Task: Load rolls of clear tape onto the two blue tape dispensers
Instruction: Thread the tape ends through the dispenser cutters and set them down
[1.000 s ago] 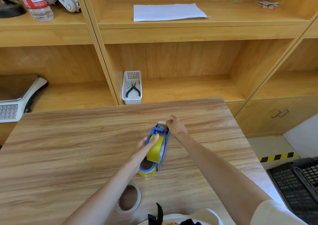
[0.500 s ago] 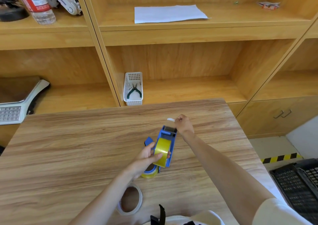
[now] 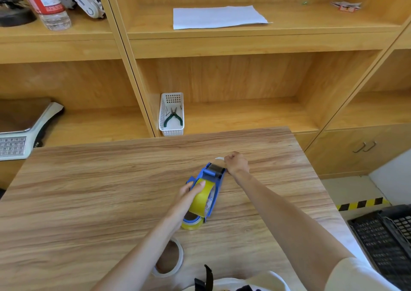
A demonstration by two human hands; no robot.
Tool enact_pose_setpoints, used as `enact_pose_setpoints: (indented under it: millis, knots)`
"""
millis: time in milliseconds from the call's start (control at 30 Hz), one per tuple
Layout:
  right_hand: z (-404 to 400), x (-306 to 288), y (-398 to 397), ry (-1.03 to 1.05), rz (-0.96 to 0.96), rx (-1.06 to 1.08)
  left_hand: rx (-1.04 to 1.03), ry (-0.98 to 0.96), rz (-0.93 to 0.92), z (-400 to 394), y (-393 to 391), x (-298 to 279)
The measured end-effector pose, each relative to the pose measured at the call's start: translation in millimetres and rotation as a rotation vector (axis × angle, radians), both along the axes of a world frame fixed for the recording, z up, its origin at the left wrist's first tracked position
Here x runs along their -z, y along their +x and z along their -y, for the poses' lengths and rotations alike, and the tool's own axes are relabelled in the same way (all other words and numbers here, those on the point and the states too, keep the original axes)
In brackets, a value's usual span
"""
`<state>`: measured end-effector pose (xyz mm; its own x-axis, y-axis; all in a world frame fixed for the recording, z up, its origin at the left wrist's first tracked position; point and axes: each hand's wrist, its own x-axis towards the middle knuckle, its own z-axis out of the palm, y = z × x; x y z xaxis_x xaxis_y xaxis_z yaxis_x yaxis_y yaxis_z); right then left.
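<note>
A blue tape dispenser stands on edge in the middle of the wooden table, with a yellowish roll of clear tape mounted in it. My left hand grips that roll and the dispenser's side. My right hand pinches the free end of the tape just past the dispenser's front roller. Below it lies a second blue dispenser with its own tape roll, mostly hidden. A nearly used-up tape roll lies flat near the table's front edge.
Wooden shelves stand behind the table. A white basket with green pliers sits on the lower shelf, a weighing scale at the left, a sheet of paper and a bottle higher up. A black crate stands on the floor at right.
My right hand has drawn the tape end forward and to the right, away from the dispenser's front. My left hand has slid lower on the roll while holding the dispenser.
</note>
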<state>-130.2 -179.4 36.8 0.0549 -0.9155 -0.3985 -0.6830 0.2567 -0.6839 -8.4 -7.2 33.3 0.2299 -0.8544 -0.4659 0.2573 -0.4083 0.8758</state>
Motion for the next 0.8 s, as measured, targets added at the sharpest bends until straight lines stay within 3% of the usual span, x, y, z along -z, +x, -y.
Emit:
enact_pose_setpoints:
  millis: [167,267,400,567,800]
  knots:
    - [-0.5,-2.6,-0.9,0.012,0.003,0.004,-0.014,0.014,-0.027,6.3,13.9,49.0]
    - [-3.4,-5.2,0.0,0.056,0.054,0.022,-0.048,0.014,0.002,-1.7,1.9,3.3]
    - [-5.2,-9.5,-1.2,0.323,0.238,0.084,-0.091,-0.085,0.024,-8.7,-6.0,-24.3]
    - [-11.7,-11.7,-10.1,0.643,0.307,0.059,-0.174,-0.094,0.054,-12.4,-3.5,-28.8]
    - [-15.2,-7.4,-14.9,0.837,0.582,0.108,-0.182,-0.118,0.054,-10.1,-0.1,-31.4]
